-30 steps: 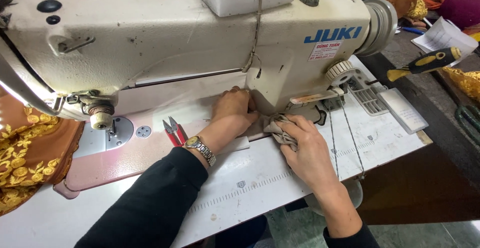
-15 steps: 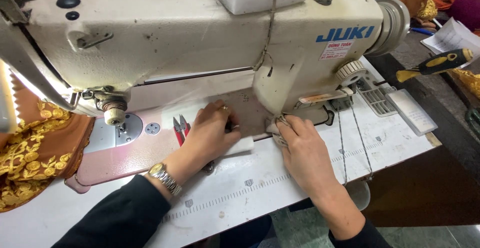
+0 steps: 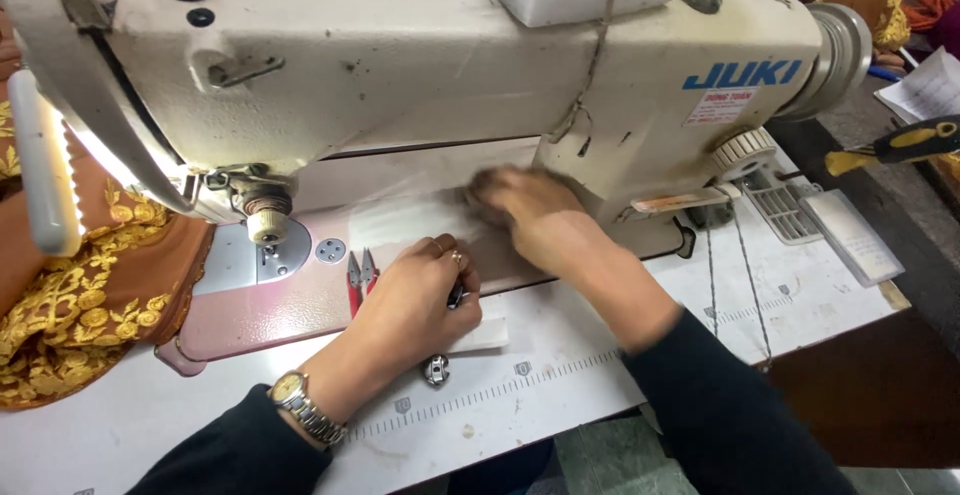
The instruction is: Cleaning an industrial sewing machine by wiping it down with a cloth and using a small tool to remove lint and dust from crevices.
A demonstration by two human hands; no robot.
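Nearest the camera, two dark sleeves reach over the white table (image 3: 560, 395), whose front edge carries a printed ruler strip. The left hand (image 3: 415, 310), with a metal wristwatch (image 3: 300, 405) at the wrist and rings on two fingers, rests knuckles-up at the front edge of the machine bed; its fingers are curled narrow over a small dark tool (image 3: 456, 295), only the tip of which shows, so what the tool is cannot be told. Just below that hand a small round metal bobbin case (image 3: 436, 369) lies on the table, and a white strip of cloth (image 3: 490, 335) pokes out from under the palm. Just to the left of the hand, red-handled thread snips (image 3: 360, 275) lie on the pinkish bed, near the needle plate (image 3: 262, 255). Farther in, the right hand (image 3: 535, 215) lies palm-down on a pale piece of fabric (image 3: 400, 220) under the arm of the cream sewing machine (image 3: 430, 65); the hand is blurred, the fingers seem loosely spread flat and hold nothing that shows. At the far left, brown cloth with gold embroidery (image 3: 90, 295) hangs off the table beside a lit lamp bar (image 3: 45, 175). At the far right a yellow-and-black screwdriver (image 3: 895, 145) lies well apart from both hands.
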